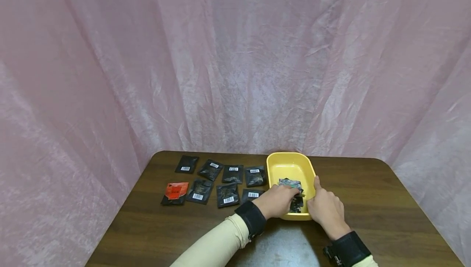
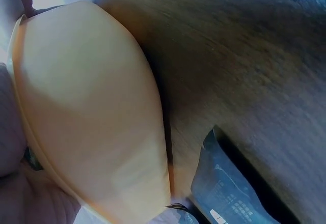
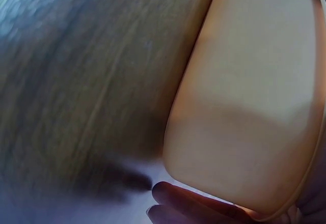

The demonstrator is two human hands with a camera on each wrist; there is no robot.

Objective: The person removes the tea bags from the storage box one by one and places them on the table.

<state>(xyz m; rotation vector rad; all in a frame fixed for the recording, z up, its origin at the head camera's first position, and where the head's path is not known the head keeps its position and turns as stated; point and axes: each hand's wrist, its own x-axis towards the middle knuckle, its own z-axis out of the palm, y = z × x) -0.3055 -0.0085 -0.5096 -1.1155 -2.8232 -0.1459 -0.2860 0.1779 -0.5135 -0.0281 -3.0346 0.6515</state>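
Note:
A yellow plastic bin (image 1: 292, 167) stands on the wooden table, right of centre. Over its near left rim reaches my left hand (image 1: 276, 200), its fingertips down at the small dark and silvery packets (image 1: 296, 205) piled inside. I cannot tell whether those fingers pinch one. My right hand (image 1: 327, 208) grips the bin's right rim, thumb side inward and index finger pointing along the edge. In the right wrist view, fingers (image 3: 191, 203) lie against the outside of the bin wall (image 3: 244, 81). The left wrist view shows the opposite outer wall (image 2: 97, 107) close up.
Left of the bin, several flat black packets (image 1: 228, 194) with white labels lie in two rough rows. One packet (image 1: 175, 192) at the left end shows an orange-red face. A pink velvet curtain (image 1: 235, 75) hangs behind the table (image 1: 371, 201).

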